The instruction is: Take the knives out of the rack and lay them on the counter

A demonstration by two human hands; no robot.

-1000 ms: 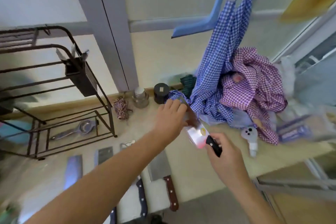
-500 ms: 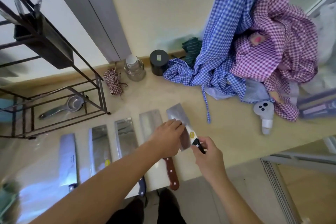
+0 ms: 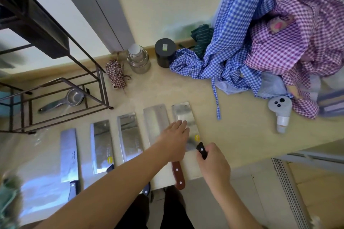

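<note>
The counter carries a dark wire rack at the left and five cleavers in a row along the near edge. The right hand grips the black handle of the fifth cleaver — rightmost, blade flat on the counter. The left hand lies on that blade, fingers straight and close together.
</note>
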